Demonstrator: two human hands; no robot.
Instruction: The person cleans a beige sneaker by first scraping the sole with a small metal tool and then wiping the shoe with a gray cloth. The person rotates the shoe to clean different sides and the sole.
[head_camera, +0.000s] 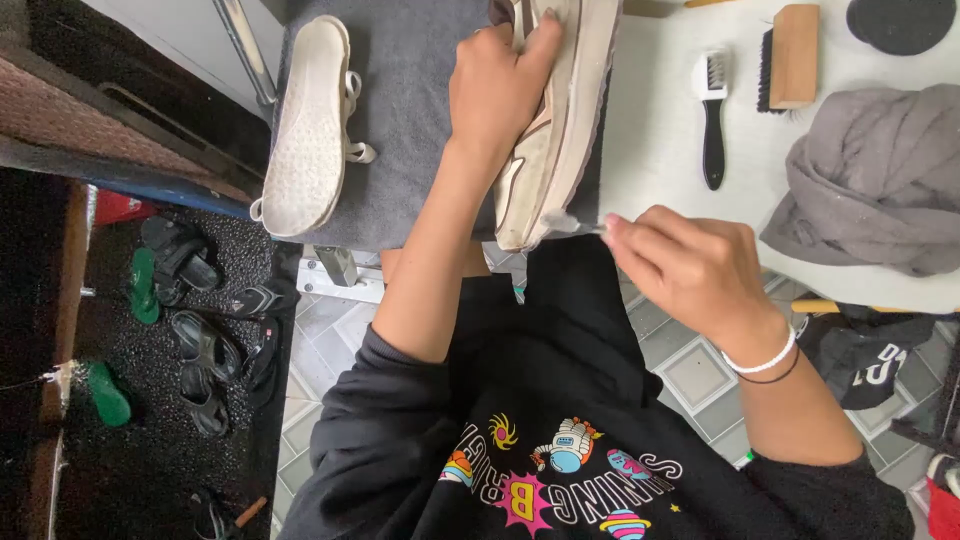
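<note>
My left hand (495, 85) grips a cream sneaker (560, 120) turned on its side on a grey towel (410, 110), with the sole facing right. My right hand (690, 270) pinches a small pale tool (575, 226), maybe a brush or a wipe, against the sneaker's toe edge. The second cream sneaker (305, 125) lies sole-up at the towel's left side, untouched.
On the white table (660, 130) lie a small black-handled brush (712, 110), a wooden brush (790, 55), a dark round lid (900, 22) and a crumpled grey cloth (880, 180). Sandals and green flip-flops (180, 300) lie on a dark mat down at the left.
</note>
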